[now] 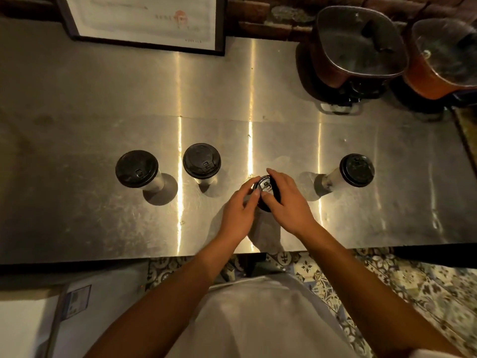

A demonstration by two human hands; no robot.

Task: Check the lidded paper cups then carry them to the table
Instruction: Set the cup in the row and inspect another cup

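Several white paper cups with black lids stand in a row on a steel counter [103, 223]. One cup [136, 169] is at the left, a second [201, 161] beside it, and a third [357, 170] at the right. Between them stands the middle cup [265, 186], mostly hidden under my hands. My left hand [238, 213] grips its lid and side from the left. My right hand [289, 200] covers the lid from the right, fingers curled on the rim.
Two lidded pots stand at the back right: a square one [358, 45] and a round copper one [444, 58]. A framed document [144, 19] leans against the back wall. The counter's front edge runs just before my body, with patterned floor tiles [387, 280] below.
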